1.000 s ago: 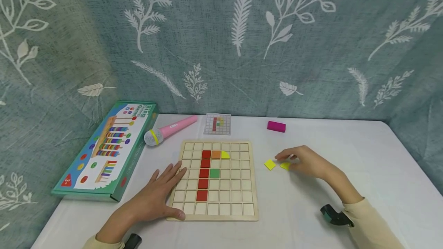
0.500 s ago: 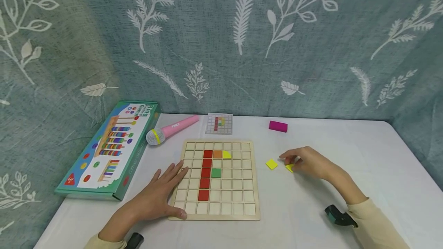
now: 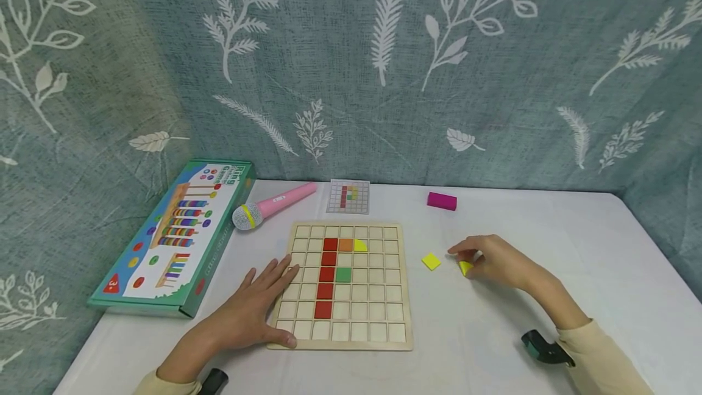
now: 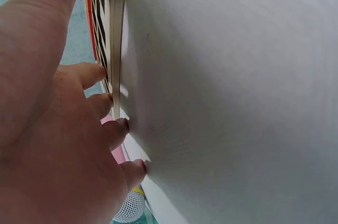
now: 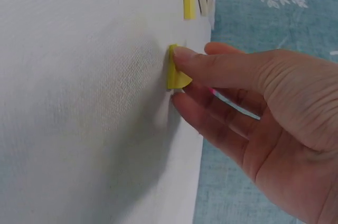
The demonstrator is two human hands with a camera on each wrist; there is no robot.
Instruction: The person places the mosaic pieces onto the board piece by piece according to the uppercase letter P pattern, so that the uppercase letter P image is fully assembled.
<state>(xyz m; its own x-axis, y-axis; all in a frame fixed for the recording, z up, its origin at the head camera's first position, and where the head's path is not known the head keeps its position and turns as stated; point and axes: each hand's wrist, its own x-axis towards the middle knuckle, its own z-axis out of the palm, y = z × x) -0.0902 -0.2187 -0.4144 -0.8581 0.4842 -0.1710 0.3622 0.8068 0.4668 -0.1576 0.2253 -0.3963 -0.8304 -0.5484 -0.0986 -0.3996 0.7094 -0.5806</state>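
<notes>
My left hand (image 3: 249, 313) rests spread on the left edge of a wooden grid board (image 3: 406, 297), the thumb at its lower left corner. Five-cell red tiles (image 3: 326, 274) run down one column of the board. An orange tile (image 3: 346, 245), a yellow quarter-round tile (image 3: 359, 245) and a green tile (image 3: 343, 275) also sit in cells. To the right of the board, my right hand (image 3: 496, 261) pinches a yellow quarter-round tile (image 5: 182, 79) between thumb and fingers, its edge at the tablecloth. A yellow square tile (image 3: 431, 261) lies between that hand and the board.
Behind the board lie a pattern card (image 3: 348, 197) and a pink toy microphone (image 3: 276, 202). A magenta block (image 3: 442, 201) is at the back right. The green game box (image 3: 172, 236) occupies the left side. A patterned curtain (image 3: 351, 66) hangs behind the table.
My right hand has drawn slightly right with the quarter-round tile, which now stands tilted in its grip and farther from the yellow square. My left hand keeps its place on the board.
</notes>
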